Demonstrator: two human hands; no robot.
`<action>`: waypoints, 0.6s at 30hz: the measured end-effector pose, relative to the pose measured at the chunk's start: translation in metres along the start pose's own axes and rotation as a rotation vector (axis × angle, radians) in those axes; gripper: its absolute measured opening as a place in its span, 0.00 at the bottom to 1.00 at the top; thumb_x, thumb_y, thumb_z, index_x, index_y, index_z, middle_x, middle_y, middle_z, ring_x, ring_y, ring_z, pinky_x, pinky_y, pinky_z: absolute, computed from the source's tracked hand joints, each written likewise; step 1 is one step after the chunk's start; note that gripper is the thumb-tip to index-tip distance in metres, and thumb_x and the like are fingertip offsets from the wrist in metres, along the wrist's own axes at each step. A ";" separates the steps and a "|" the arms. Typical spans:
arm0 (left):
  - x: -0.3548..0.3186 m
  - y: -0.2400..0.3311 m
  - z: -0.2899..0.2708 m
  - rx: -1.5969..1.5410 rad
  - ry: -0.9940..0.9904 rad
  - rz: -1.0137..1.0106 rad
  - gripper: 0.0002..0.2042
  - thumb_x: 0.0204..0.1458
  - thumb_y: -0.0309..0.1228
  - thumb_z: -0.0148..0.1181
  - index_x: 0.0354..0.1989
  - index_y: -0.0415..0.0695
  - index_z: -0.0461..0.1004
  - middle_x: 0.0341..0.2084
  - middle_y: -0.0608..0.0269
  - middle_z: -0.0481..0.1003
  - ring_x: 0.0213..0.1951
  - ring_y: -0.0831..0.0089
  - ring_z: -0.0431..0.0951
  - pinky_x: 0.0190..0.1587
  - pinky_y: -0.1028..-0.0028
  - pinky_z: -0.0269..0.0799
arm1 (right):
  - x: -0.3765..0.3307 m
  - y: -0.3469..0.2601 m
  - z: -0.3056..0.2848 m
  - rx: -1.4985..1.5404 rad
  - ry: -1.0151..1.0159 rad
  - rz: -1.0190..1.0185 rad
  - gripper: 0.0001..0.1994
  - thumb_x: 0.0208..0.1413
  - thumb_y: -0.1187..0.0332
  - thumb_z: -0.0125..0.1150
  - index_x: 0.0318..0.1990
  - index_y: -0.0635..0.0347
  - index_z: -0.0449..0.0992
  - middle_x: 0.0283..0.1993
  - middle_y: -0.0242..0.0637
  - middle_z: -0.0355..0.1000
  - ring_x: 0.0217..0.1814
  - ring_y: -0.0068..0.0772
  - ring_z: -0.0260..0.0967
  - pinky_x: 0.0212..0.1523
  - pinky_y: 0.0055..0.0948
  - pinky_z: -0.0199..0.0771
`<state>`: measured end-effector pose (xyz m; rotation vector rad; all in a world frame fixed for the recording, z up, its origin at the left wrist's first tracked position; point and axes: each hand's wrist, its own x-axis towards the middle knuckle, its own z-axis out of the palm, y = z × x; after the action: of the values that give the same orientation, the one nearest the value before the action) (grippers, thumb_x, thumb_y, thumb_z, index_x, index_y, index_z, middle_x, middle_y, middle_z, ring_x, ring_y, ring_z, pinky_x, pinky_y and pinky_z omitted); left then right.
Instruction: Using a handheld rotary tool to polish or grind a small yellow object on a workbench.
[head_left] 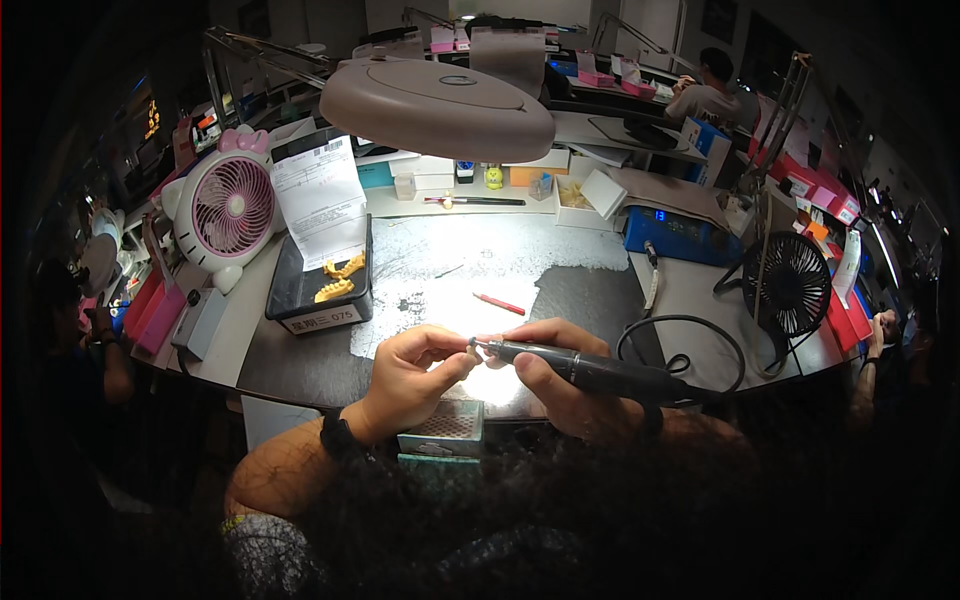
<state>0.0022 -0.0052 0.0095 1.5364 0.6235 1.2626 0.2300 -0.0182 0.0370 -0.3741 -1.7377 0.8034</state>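
Note:
A dark rotary handpiece (pixel 620 377) lies in my right hand (pixel 565 400), fingers wrapped round its front end. Its metal tip points left toward my left hand (pixel 408 378). There thumb and fingertips are pinched together at a small greyish head on the tip. Whatever they hold is too small to name. Both hands meet over a brightly lit patch at the bench's near edge. Just beyond them lies a red pencil-like stick (pixel 499 303). Yellow dental models (pixel 335 290) rest in a black tray (pixel 284 297) to the left, with a printed sheet (pixel 318 200) standing in it.
A large lamp head (pixel 435 105) hangs over the bench. A blue control box (pixel 675 235) and a black fan (pixel 790 283) stand right, with a black cable (pixel 735 345) looping nearby. A pink-and-white fan (pixel 228 205) stands left. Other people sit at benches around.

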 end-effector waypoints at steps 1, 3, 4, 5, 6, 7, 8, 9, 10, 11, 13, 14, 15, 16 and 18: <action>0.000 -0.001 0.000 0.004 0.002 -0.007 0.08 0.60 0.20 0.65 0.46 0.33 0.77 0.41 0.58 0.82 0.43 0.77 0.82 0.46 0.77 0.79 | 0.000 0.000 0.000 -0.021 0.003 -0.020 0.12 0.67 0.72 0.59 0.51 0.72 0.74 0.46 0.47 0.81 0.49 0.31 0.81 0.51 0.27 0.81; 0.000 -0.001 0.000 0.007 0.004 -0.014 0.08 0.60 0.20 0.65 0.46 0.33 0.77 0.41 0.58 0.82 0.43 0.77 0.82 0.46 0.77 0.79 | -0.001 0.001 0.001 0.003 0.008 -0.012 0.12 0.67 0.72 0.59 0.51 0.72 0.74 0.46 0.47 0.81 0.49 0.31 0.81 0.51 0.27 0.81; 0.000 -0.001 0.000 0.004 0.002 -0.003 0.08 0.60 0.20 0.65 0.46 0.33 0.78 0.41 0.58 0.82 0.43 0.77 0.82 0.46 0.77 0.79 | -0.001 0.001 0.001 0.025 0.008 0.002 0.12 0.67 0.72 0.59 0.51 0.72 0.74 0.46 0.47 0.81 0.49 0.31 0.81 0.51 0.27 0.81; 0.000 -0.001 0.000 0.001 -0.001 0.008 0.08 0.60 0.20 0.65 0.46 0.33 0.78 0.41 0.58 0.82 0.43 0.77 0.82 0.46 0.77 0.79 | -0.001 0.001 0.001 0.048 0.009 0.015 0.12 0.67 0.72 0.59 0.51 0.72 0.74 0.46 0.47 0.81 0.50 0.31 0.81 0.51 0.27 0.81; 0.000 0.000 0.000 0.001 0.000 0.008 0.08 0.60 0.20 0.65 0.46 0.33 0.78 0.41 0.58 0.82 0.43 0.77 0.82 0.46 0.77 0.79 | -0.001 0.000 0.000 0.009 0.005 0.001 0.12 0.67 0.72 0.59 0.51 0.73 0.74 0.46 0.47 0.81 0.50 0.31 0.81 0.51 0.28 0.81; 0.000 0.001 0.001 0.008 0.000 0.002 0.08 0.60 0.20 0.65 0.46 0.33 0.78 0.41 0.58 0.82 0.43 0.77 0.82 0.46 0.77 0.79 | -0.001 0.000 0.000 -0.010 0.004 -0.005 0.12 0.67 0.72 0.59 0.51 0.73 0.74 0.46 0.47 0.81 0.50 0.31 0.81 0.52 0.28 0.81; 0.000 0.001 0.001 0.014 -0.001 -0.005 0.08 0.60 0.20 0.65 0.46 0.34 0.78 0.40 0.58 0.82 0.43 0.77 0.82 0.46 0.77 0.79 | -0.001 0.000 -0.001 -0.030 0.003 -0.012 0.12 0.67 0.73 0.59 0.51 0.73 0.74 0.46 0.47 0.81 0.50 0.31 0.81 0.52 0.28 0.81; 0.000 0.000 0.001 0.014 -0.001 -0.005 0.08 0.60 0.20 0.65 0.46 0.34 0.78 0.40 0.58 0.82 0.43 0.77 0.82 0.46 0.77 0.79 | -0.002 0.001 -0.001 0.028 0.003 0.063 0.11 0.67 0.73 0.59 0.51 0.73 0.74 0.46 0.47 0.81 0.50 0.31 0.81 0.52 0.28 0.81; 0.000 0.000 0.001 0.007 -0.002 0.000 0.08 0.60 0.21 0.65 0.46 0.34 0.77 0.40 0.59 0.82 0.43 0.77 0.82 0.46 0.77 0.79 | -0.002 0.002 -0.001 0.085 0.004 0.138 0.11 0.67 0.73 0.59 0.51 0.73 0.74 0.47 0.47 0.81 0.50 0.30 0.81 0.52 0.28 0.81; 0.000 0.000 0.000 0.001 -0.004 0.004 0.08 0.60 0.21 0.66 0.46 0.34 0.77 0.40 0.59 0.82 0.42 0.77 0.82 0.45 0.77 0.79 | -0.002 0.002 -0.001 0.085 0.004 0.137 0.11 0.67 0.73 0.59 0.51 0.73 0.74 0.47 0.47 0.81 0.50 0.30 0.81 0.52 0.28 0.81; 0.000 0.000 -0.001 0.028 -0.017 0.004 0.08 0.61 0.21 0.64 0.46 0.33 0.76 0.41 0.55 0.82 0.43 0.74 0.82 0.45 0.75 0.80 | -0.002 0.002 0.000 0.102 0.009 0.127 0.11 0.66 0.73 0.59 0.52 0.73 0.74 0.47 0.47 0.81 0.50 0.30 0.80 0.53 0.28 0.81; 0.000 0.000 -0.001 0.056 -0.029 0.004 0.07 0.62 0.20 0.62 0.47 0.32 0.75 0.42 0.52 0.81 0.43 0.71 0.83 0.45 0.73 0.80 | -0.002 0.002 0.001 0.103 0.008 0.128 0.11 0.66 0.73 0.59 0.52 0.73 0.74 0.47 0.47 0.81 0.50 0.30 0.80 0.53 0.28 0.81; 0.000 -0.001 -0.001 0.056 -0.028 0.004 0.07 0.62 0.20 0.62 0.47 0.32 0.75 0.42 0.52 0.81 0.43 0.71 0.83 0.45 0.73 0.80 | -0.001 0.001 0.001 0.120 0.008 0.131 0.11 0.66 0.74 0.58 0.52 0.73 0.74 0.47 0.47 0.81 0.50 0.30 0.80 0.53 0.28 0.81; -0.001 -0.001 -0.002 0.047 -0.028 0.012 0.07 0.62 0.20 0.62 0.47 0.32 0.75 0.42 0.52 0.81 0.43 0.71 0.83 0.45 0.73 0.81 | -0.001 0.000 0.001 0.137 0.009 0.134 0.11 0.66 0.74 0.58 0.52 0.73 0.75 0.47 0.47 0.81 0.51 0.30 0.80 0.53 0.28 0.81; 0.000 -0.002 -0.002 0.038 -0.027 0.019 0.07 0.62 0.20 0.62 0.47 0.32 0.75 0.42 0.52 0.81 0.43 0.71 0.83 0.45 0.73 0.81 | -0.002 0.001 0.001 0.135 0.010 0.136 0.11 0.66 0.75 0.58 0.51 0.73 0.75 0.48 0.47 0.81 0.51 0.30 0.80 0.53 0.28 0.81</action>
<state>0.0005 -0.0043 0.0077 1.5913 0.6202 1.2486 0.2291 -0.0193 0.0350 -0.4071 -1.6516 1.0088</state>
